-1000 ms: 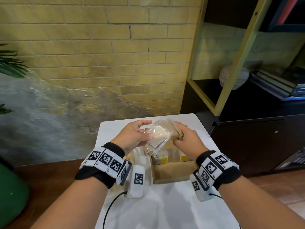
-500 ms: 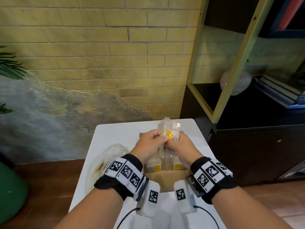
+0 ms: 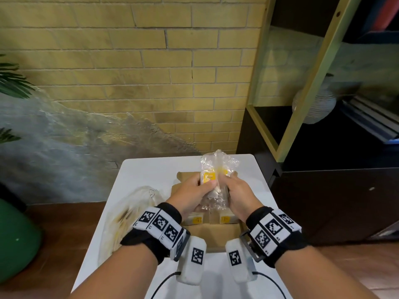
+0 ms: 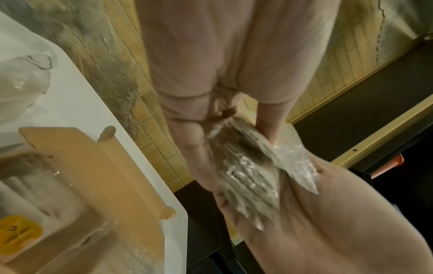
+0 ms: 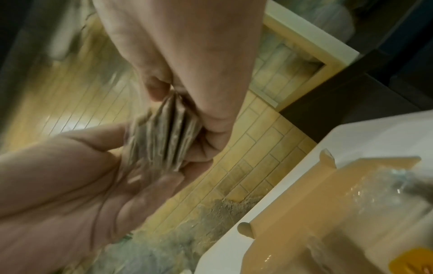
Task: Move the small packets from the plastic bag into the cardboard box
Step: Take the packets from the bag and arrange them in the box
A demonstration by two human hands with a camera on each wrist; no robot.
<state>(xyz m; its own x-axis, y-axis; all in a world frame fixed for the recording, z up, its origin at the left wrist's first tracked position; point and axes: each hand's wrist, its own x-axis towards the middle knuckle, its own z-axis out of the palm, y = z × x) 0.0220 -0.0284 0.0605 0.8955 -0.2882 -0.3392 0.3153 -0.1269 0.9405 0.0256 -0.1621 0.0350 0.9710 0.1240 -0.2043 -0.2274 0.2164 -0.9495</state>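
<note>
A: What is being held at the fingers?

B: A small clear plastic bag (image 3: pixel 217 169) of packets is being gripped from both sides. The fingers of the left hand (image 3: pixel 192 194) are curled round its left side, the thumb being pressed beside a yellow label (image 3: pixel 209 176). The right hand (image 3: pixel 238 196) is being closed on the right side, with crinkled film bunched in the fist.

A: Can the label be read?

B: A yellow square with a pale mark is being shown, but no writing can be made out. The same yellow patches are being shown on two packets (image 3: pixel 195 219) standing in the cardboard box (image 3: pixel 216 233), again too small to read.

A: Where is the bag being kept?

B: It is being held upright just above the open box, whose lid flap (image 4: pixel 89 163) is lying flat toward the wall.

A: And round about?

B: The box is being borne by a narrow white table (image 3: pixel 138 175). A larger clear bag (image 3: pixel 127 216) is lying at the table's left edge, partly overhanging it. The box's right wall is sitting near the right edge, beside a dark cabinet (image 3: pixel 323 201). Bare tabletop is being left behind the flap, up to the brick wall (image 3: pixel 151 72).
</note>
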